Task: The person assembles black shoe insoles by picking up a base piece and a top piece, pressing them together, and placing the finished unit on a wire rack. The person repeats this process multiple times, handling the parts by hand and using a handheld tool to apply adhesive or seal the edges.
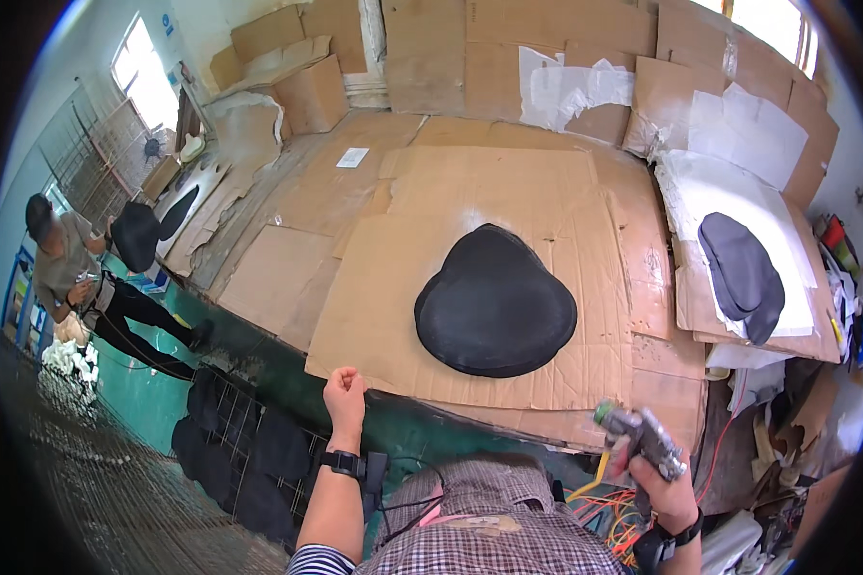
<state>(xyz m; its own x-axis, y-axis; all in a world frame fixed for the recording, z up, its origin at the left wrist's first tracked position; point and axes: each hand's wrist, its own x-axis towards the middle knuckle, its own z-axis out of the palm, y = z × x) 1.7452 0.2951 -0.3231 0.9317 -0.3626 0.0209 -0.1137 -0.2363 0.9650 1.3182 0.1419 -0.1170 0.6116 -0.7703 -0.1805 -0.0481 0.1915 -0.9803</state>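
Observation:
A black, rounded, three-lobed padded piece [495, 321], like a seat cushion, lies flat on a cardboard sheet [384, 316] on the table in front of me. My right hand [666, 491] is closed around a metal spray gun [650, 439] at the table's near right edge. The gun's nozzle end points left, and a yellow hose [599, 474] runs down below it. My left hand [344, 395] is raised at the near left edge, its fingers curled in with nothing visible in them. It is apart from the black piece.
A curved black piece [741, 273] lies on white sheeting at the right. Cardboard panels [556, 38] stand along the back. On the left, a person [77, 259] holds a black piece [135, 236]. Several dark pieces [276, 446] lie on a wire rack below. Orange hoses [618, 517] tangle near my right arm.

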